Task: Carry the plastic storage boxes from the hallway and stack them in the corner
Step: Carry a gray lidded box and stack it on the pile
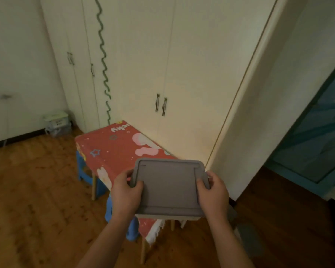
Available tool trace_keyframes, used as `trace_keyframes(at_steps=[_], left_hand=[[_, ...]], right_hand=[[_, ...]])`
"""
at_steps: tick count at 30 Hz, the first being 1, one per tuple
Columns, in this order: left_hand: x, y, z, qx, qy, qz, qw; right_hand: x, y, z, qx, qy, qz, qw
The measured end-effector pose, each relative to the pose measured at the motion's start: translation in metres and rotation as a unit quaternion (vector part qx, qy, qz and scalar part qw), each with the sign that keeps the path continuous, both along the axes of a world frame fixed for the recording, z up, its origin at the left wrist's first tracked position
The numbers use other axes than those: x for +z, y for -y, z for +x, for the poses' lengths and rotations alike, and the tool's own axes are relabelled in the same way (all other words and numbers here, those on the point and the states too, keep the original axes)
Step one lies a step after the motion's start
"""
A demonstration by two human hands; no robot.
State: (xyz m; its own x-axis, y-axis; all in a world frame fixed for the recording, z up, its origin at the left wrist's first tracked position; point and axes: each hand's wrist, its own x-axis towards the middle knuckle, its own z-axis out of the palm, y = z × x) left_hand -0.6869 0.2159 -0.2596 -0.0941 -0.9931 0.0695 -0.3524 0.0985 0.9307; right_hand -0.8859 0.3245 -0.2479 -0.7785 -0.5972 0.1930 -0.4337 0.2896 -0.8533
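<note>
Between both hands (125, 192), grey storage box (169, 187).

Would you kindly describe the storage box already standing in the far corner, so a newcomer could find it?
Follow the white wardrobe leftward to the wall. On the wooden floor there stands a small translucent box with a pale lid. The grey-lidded box is carried in both hands.

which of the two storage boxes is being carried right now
The grey-lidded box, held at its sides by the left hand and right hand. The white-lidded box sits on the floor by the wall.
</note>
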Motion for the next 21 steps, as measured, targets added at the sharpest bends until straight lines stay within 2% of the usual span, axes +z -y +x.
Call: trace_keyframes(at_steps=[4,13,21], left_hand=[[0.007,0.041,0.068,0.027,-0.003,-0.003,1.0],[0.009,0.116,0.222,0.138,-0.003,0.008,0.99],[0.007,0.188,0.294,0.214,0.014,-0.005,0.977]], right_hand=[[0.006,0.051,0.062,0.032,-0.012,-0.022,0.999],[0.0,0.175,0.192,0.115,0.004,0.0,0.993],[-0.008,0.286,0.261,0.193,0.009,0.013,0.981]])
